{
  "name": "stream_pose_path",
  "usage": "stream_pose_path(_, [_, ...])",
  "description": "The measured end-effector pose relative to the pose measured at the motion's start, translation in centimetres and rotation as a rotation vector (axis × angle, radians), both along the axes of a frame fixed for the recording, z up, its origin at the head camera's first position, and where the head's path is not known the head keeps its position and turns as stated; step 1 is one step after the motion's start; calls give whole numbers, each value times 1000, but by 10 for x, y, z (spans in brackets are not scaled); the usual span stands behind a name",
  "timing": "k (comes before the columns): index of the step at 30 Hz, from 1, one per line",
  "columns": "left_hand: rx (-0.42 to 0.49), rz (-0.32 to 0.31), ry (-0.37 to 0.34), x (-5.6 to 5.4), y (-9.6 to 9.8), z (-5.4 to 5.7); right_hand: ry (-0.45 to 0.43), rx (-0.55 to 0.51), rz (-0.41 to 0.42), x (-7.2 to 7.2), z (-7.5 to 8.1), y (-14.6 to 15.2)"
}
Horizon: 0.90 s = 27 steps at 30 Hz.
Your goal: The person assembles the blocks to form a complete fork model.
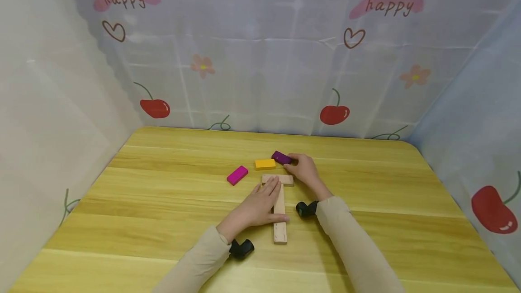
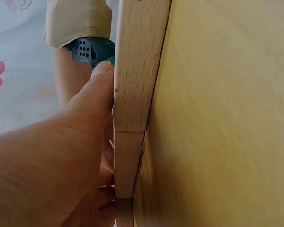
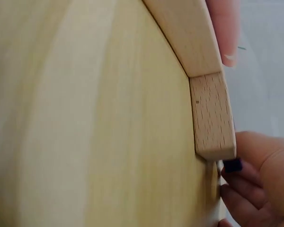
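Plain wooden blocks lie in a T on the table: a crosswise block [image 1: 288, 180] at the far end and a lengthwise stem [image 1: 280, 235] running toward me. My left hand [image 1: 258, 205] rests flat over the stem, fingertips on the crosspiece and thumb stretched across the near part. In the left wrist view, a wooden block [image 2: 137, 66] meets another end to end beside the thumb. Just behind the crosspiece, my right hand [image 1: 304, 171] pinches the right end of a purple block [image 1: 281, 157] between thumb and fingers. Only a dark corner of it shows in the right wrist view.
A yellow block [image 1: 265, 164] lies just left of the purple one, behind the crosspiece. Farther left sits a magenta block [image 1: 238, 175], set at an angle. The wood-grain table [image 1: 163, 202] ends at a printed curtain [image 1: 260, 58]. Black wrist cameras hang below both sleeves.
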<state>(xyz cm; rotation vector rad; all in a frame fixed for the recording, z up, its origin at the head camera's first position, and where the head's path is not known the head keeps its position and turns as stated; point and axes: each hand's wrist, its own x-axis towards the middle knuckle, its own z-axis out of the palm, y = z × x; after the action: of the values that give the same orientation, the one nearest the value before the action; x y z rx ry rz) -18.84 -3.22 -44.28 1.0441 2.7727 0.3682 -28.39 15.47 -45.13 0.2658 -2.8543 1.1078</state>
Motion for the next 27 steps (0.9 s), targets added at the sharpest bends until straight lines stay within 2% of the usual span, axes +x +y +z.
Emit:
stream_pose_path(5, [2,2,-2,1,0,3,-30,-171,2,0,1,8])
stream_pose_path(10, [0,-5,-2,3,0,1,-169,-394,-38,8,4,18])
stream_pose_path(13, [3,3,4,2,1,1,-267,-584,-37,10,5,24])
stream_pose_path(17, [19,14,-21,1,0,3,-398,-874,-22,14,6,29])
stream_pose_path(19, [18,15,-28,1,0,4,-432,-965,-5,16,7,31])
stream_pose_path(23, [11,18,-35,1,-1,4,-455,-1069,22,19,6,35])
stream_pose_path(27, [12,16,-32,2,0,4,-462,-1080,24,21,4,43])
